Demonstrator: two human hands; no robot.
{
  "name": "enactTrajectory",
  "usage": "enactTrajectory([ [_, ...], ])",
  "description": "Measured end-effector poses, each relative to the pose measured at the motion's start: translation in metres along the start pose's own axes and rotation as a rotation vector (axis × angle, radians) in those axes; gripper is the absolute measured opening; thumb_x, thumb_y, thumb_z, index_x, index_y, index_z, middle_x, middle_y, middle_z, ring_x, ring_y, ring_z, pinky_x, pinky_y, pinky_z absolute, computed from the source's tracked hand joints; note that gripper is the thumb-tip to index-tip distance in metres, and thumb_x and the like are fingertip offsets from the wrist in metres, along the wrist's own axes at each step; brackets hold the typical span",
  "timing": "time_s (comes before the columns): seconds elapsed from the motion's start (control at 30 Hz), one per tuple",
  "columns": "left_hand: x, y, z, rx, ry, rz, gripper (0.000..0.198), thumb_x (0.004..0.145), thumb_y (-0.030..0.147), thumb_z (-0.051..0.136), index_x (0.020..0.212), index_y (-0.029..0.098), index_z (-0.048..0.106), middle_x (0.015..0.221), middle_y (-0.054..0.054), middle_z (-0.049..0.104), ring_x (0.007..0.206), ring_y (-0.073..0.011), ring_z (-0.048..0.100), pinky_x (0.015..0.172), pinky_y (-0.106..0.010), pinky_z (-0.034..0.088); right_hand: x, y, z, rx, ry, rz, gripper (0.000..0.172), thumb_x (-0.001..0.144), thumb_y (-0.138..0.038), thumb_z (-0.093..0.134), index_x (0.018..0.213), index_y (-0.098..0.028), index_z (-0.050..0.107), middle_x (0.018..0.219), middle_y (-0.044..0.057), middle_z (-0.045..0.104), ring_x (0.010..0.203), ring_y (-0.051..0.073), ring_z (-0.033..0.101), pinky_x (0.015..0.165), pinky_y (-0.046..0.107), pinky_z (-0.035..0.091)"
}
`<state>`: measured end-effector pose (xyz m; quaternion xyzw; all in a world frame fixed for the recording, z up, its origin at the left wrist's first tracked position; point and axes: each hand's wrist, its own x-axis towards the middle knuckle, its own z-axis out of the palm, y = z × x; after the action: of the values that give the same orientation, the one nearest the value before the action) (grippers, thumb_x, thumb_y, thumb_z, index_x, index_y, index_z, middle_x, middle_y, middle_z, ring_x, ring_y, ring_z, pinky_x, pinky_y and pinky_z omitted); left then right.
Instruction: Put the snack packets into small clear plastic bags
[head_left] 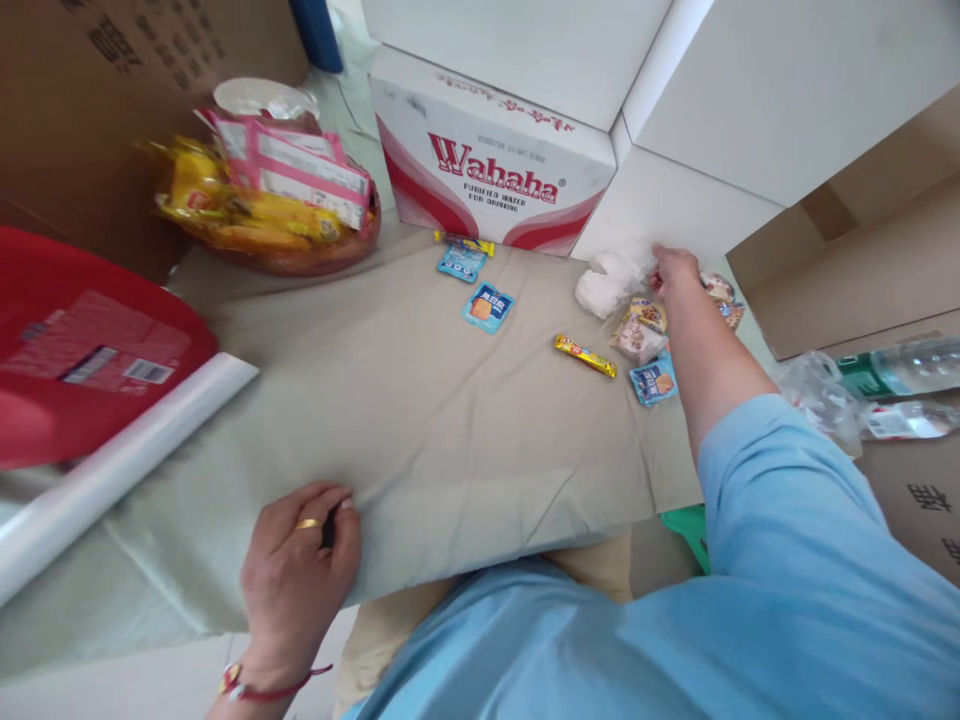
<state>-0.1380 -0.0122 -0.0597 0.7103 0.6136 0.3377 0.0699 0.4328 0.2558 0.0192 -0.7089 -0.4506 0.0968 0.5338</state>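
Note:
My right hand (674,271) reaches to the far right of the cloth-covered table, fingers pinched on the edge of a crumpled white plastic bag (606,287). Small wrapped snacks (640,335) lie just below that hand, partly hidden by my forearm. Near them are a blue snack packet (652,381) and a yellow snack stick (586,356). My left hand (300,550), with a gold ring, rests at the near table edge. Its fingers are curled in towards the thumb, and I see nothing held there. Another blue packet (488,307) lies mid-table, with a blue packet (462,261) and a yellow stick (465,242) behind it.
At the back stands a Wahaha water carton (495,165), beside white boxes (720,90). A brown basket (330,255) of packaged snacks sits back left. A red plastic item (97,340) and a white roll (142,465) lie left. Plastic bottles (907,368) are at right.

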Motion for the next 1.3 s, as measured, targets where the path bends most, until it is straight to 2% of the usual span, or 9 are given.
enactTrajectory([
  [0.07, 0.000, 0.000, 0.000, -0.006, -0.003, 0.006, 0.012, 0.093, 0.026, 0.062, 0.097, 0.023, 0.073, 0.103, -0.012, 0.076, 0.098, -0.0287, 0.070, 0.093, -0.045, 0.058, 0.003, -0.009, 0.006, 0.041, 0.021, 0.128, 0.019, 0.102, -0.022, 0.066, 0.087, -0.012, 0.058, 0.066, -0.008, 0.055, 0.053, 0.003, 0.043, 0.054, 0.021, 0.039],
  [0.13, 0.000, 0.000, 0.000, -0.010, 0.004, 0.012, 0.011, 0.094, 0.026, 0.062, 0.096, 0.023, 0.073, 0.102, -0.012, 0.076, 0.097, -0.0286, 0.071, 0.091, -0.044, 0.058, 0.006, -0.022, 0.007, 0.080, 0.048, 0.205, 0.024, 0.100, -0.015, 0.062, 0.080, -0.021, 0.049, 0.058, -0.014, 0.044, 0.047, 0.002, 0.032, 0.048, 0.021, 0.028],
  [0.33, 0.002, 0.008, -0.013, -0.150, 0.021, -0.069, 0.012, 0.097, 0.029, 0.062, 0.096, 0.022, 0.072, 0.099, -0.009, 0.076, 0.093, -0.0233, 0.072, 0.088, -0.039, 0.058, -0.015, -0.063, -0.015, 0.430, 0.033, 0.179, 0.031, 0.093, -0.010, 0.068, 0.077, -0.025, 0.046, 0.064, -0.010, 0.047, 0.054, 0.006, 0.045, 0.048, 0.017, 0.038],
  [0.43, 0.006, 0.018, -0.017, -0.270, 0.044, -0.214, 0.017, 0.098, 0.035, 0.064, 0.097, 0.021, 0.072, 0.099, -0.008, 0.074, 0.090, -0.0224, 0.072, 0.081, -0.037, 0.057, -0.049, -0.080, -0.031, 0.594, 0.004, 0.210, 0.035, 0.091, -0.012, 0.070, 0.074, -0.024, 0.042, 0.066, -0.009, 0.043, 0.055, 0.006, 0.048, 0.049, 0.016, 0.044],
  [0.57, 0.015, 0.047, -0.006, -0.548, -0.085, -0.323, 0.020, 0.101, 0.039, 0.062, 0.108, 0.022, 0.070, 0.101, -0.004, 0.071, 0.083, -0.0176, 0.072, 0.074, -0.031, 0.059, -0.129, -0.100, -0.037, 0.741, -0.115, 0.385, 0.038, 0.084, -0.015, 0.078, 0.073, -0.023, 0.043, 0.065, -0.009, 0.041, 0.051, 0.004, 0.047, 0.043, 0.012, 0.044],
  [0.8, 0.040, 0.111, 0.022, -0.457, -0.028, 0.136, 0.016, 0.099, 0.033, 0.067, 0.113, 0.025, 0.063, 0.116, -0.009, 0.067, 0.103, -0.0204, 0.068, 0.091, -0.039, 0.061, -0.278, -0.113, -0.017, 0.910, -0.388, 0.820, 0.041, 0.063, -0.020, 0.095, 0.084, -0.023, 0.060, 0.062, -0.011, 0.049, 0.042, 0.001, 0.032, 0.032, 0.009, 0.030],
  [1.0, 0.038, 0.131, 0.056, -0.388, -0.102, 0.323, 0.050, 0.094, 0.043, 0.075, 0.137, 0.024, 0.058, 0.131, -0.016, 0.063, 0.120, -0.0290, 0.062, 0.100, -0.047, 0.053, -0.329, -0.114, -0.003, 0.949, -0.446, 1.003, 0.051, 0.057, -0.029, 0.101, 0.084, -0.021, 0.058, 0.059, -0.012, 0.047, 0.041, 0.000, 0.030, 0.032, 0.008, 0.025],
  [1.17, 0.038, 0.133, 0.071, -0.472, -0.262, 0.195, 0.018, 0.100, 0.036, 0.064, 0.107, 0.024, 0.076, 0.099, -0.009, 0.073, 0.097, -0.0246, 0.064, 0.090, -0.041, 0.050, -0.339, -0.118, -0.002, 0.896, -0.537, 0.996, 0.052, 0.058, -0.040, 0.101, 0.083, -0.021, 0.059, 0.056, -0.012, 0.045, 0.042, 0.001, 0.029, 0.033, 0.011, 0.023],
  [1.3, 0.045, 0.127, 0.067, -0.825, -0.414, -0.150, 0.029, 0.101, 0.045, 0.060, 0.095, 0.022, 0.076, 0.084, -0.003, 0.070, 0.077, -0.0171, 0.061, 0.074, -0.030, 0.049, -0.331, -0.114, -0.008, 0.788, -0.535, 0.888, 0.050, 0.062, -0.048, 0.098, 0.079, -0.021, 0.060, 0.055, -0.011, 0.045, 0.042, 0.002, 0.028, 0.036, 0.014, 0.021],
])
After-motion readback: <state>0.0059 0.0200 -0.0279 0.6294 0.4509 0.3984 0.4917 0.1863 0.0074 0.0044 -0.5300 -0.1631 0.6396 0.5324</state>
